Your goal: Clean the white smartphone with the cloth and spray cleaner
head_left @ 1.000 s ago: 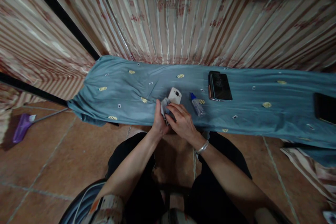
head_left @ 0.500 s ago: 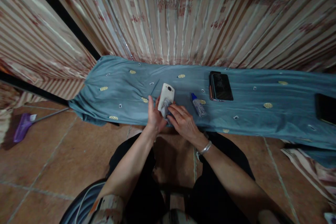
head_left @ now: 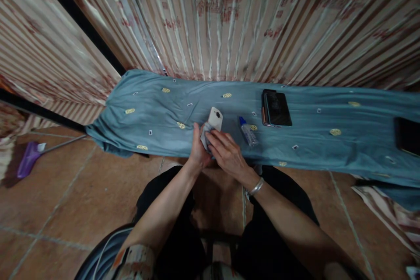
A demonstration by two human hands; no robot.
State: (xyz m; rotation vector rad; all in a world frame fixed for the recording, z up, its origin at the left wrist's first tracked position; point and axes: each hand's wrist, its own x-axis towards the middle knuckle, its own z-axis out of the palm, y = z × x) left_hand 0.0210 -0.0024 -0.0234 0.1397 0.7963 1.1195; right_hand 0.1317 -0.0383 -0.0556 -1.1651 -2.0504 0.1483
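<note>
Left hand (head_left: 198, 151) grips white phone (head_left: 213, 123); right hand (head_left: 226, 153) presses cloth (head_left: 207, 130) on it.

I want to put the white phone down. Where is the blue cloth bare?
Bare patches: left of the hands, toward the cloth's left end, and the wide stretch between the dark phone and the dark device at the right edge. Crowded: white phone, spray bottle.

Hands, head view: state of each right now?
Left hand: closed on the white phone.
Right hand: closed on a small cloth, pressing it against the phone.
</note>
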